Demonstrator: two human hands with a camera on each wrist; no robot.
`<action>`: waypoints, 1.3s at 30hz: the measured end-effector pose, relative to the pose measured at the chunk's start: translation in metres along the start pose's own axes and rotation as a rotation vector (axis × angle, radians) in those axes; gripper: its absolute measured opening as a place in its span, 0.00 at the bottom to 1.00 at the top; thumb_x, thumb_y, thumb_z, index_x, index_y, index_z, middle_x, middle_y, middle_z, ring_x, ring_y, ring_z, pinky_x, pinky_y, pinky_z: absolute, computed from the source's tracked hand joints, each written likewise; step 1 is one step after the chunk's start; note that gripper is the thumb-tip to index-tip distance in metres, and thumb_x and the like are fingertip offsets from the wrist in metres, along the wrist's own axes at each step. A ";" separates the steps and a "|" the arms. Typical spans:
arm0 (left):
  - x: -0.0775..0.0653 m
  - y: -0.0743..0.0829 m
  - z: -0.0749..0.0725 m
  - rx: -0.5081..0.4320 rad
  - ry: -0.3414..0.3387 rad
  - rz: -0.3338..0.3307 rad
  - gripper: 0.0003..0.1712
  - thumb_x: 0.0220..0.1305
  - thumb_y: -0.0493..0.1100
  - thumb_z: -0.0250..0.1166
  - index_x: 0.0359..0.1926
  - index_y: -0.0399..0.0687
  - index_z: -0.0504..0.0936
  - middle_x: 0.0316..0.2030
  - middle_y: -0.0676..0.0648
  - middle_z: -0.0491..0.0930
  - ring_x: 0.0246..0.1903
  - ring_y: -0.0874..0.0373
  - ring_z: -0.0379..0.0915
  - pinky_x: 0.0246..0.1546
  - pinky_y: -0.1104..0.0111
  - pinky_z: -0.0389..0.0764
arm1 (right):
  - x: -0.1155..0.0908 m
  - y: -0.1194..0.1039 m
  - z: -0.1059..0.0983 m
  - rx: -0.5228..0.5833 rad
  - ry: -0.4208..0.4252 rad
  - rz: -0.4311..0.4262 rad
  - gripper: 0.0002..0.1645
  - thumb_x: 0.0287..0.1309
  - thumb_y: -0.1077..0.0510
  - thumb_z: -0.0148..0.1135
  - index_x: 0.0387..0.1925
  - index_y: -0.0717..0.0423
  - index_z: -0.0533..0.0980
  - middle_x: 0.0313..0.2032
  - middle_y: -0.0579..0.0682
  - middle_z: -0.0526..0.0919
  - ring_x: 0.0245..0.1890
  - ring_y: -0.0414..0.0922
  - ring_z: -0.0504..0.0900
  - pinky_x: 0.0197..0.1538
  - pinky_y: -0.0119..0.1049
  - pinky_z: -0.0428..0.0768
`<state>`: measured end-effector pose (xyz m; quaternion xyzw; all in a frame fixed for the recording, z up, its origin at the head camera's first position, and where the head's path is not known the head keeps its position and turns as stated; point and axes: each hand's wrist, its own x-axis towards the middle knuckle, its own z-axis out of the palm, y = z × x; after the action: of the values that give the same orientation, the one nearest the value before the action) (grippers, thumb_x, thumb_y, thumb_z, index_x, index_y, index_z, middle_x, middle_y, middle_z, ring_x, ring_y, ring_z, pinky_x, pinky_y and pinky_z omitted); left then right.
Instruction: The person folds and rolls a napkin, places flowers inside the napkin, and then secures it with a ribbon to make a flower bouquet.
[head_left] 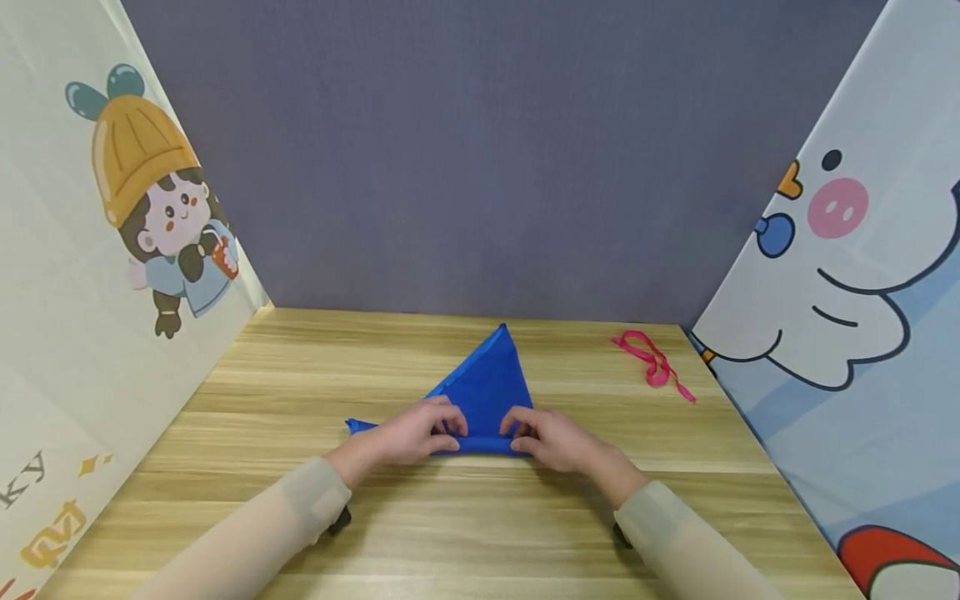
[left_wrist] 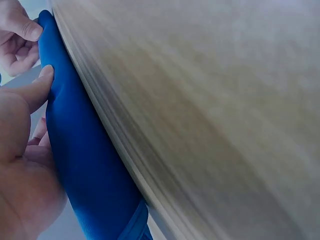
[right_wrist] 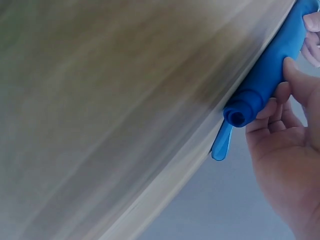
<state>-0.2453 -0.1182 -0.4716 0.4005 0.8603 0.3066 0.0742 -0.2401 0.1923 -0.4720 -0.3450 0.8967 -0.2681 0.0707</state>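
A blue cloth lies on the table, its near edge rolled into a tube and its far part flat, tapering to a point. My left hand grips the left part of the roll, thumb on the near side and fingers curled over the top. On the right end, my right hand holds the roll the same way. The right wrist view shows the coiled end of the roll, with a flat flap of cloth under it. Left of my left hand, a loose corner of cloth sticks out.
A crumpled pink ribbon lies at the back right of the wooden table. A grey panel stands behind the table, and printed panels flank it on both sides.
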 end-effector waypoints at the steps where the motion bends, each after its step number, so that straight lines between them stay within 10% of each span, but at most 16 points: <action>1: 0.000 -0.001 0.000 0.006 0.003 0.006 0.05 0.77 0.39 0.71 0.50 0.48 0.88 0.46 0.52 0.85 0.45 0.61 0.80 0.50 0.66 0.85 | 0.000 0.000 0.000 0.007 -0.002 0.001 0.08 0.77 0.59 0.67 0.52 0.44 0.82 0.40 0.41 0.89 0.41 0.36 0.84 0.47 0.35 0.82; 18: -0.001 0.005 0.001 0.251 -0.029 0.034 0.09 0.79 0.41 0.68 0.50 0.49 0.94 0.44 0.54 0.84 0.49 0.56 0.75 0.55 0.57 0.73 | 0.000 -0.002 0.000 -0.103 -0.010 -0.031 0.08 0.78 0.57 0.67 0.50 0.49 0.90 0.44 0.44 0.85 0.45 0.41 0.82 0.52 0.39 0.83; 39: -0.003 0.002 -0.001 0.061 -0.086 0.054 0.15 0.79 0.42 0.69 0.61 0.44 0.89 0.41 0.52 0.85 0.39 0.67 0.73 0.44 0.72 0.79 | -0.002 -0.004 0.001 -0.130 -0.014 -0.063 0.13 0.74 0.54 0.72 0.54 0.53 0.90 0.42 0.44 0.85 0.43 0.39 0.81 0.50 0.37 0.83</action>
<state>-0.2428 -0.1198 -0.4703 0.4382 0.8543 0.2646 0.0904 -0.2357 0.1908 -0.4702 -0.3790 0.9003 -0.2089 0.0460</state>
